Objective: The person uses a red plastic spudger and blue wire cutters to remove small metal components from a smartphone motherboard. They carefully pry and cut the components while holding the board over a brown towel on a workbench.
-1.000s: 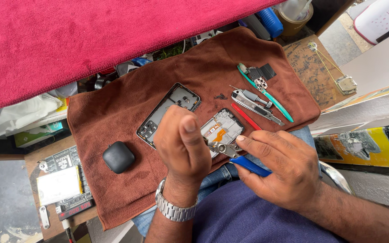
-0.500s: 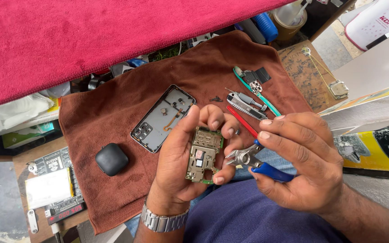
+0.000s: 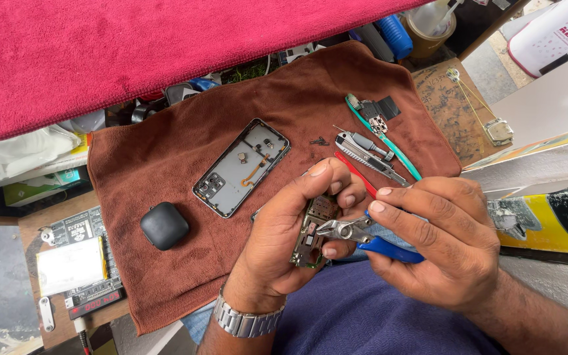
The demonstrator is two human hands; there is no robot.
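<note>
I hold a small green circuit board (image 3: 311,231) in my left hand (image 3: 284,230). The fingers are curled around it: the thumb presses its upper edge and the fingertips wrap its far side, so the board stands on edge, tilted, in front of my palm.

My right hand (image 3: 438,243) is closed around a pair of pliers (image 3: 356,235) with blue handles. The metal nose of the pliers points toward my left hand and touches the board about midway along its side. I cannot tell whether the nose grips a part on the board or only rests against it.

Beyond my left hand, on a brown cloth (image 3: 185,164) spread over the desk (image 3: 455,112), lies an opened phone frame (image 3: 241,167), inner side up. Farther out to the left of that hand sits a dark rounded case (image 3: 164,225), well apart from the frame.

Just beyond my right hand, on the same cloth, lie a utility knife (image 3: 369,154), a red-handled tool (image 3: 353,172) partly hidden by my fingers, and a green toothbrush (image 3: 382,135) with a small part resting on it. A few tiny screws (image 3: 319,141) lie between the phone frame and the knife.

To the far left of my left hand, off the cloth, a flat battery (image 3: 70,265) rests on a printed board. A red cloth (image 3: 133,46) covers the area beyond everything.
</note>
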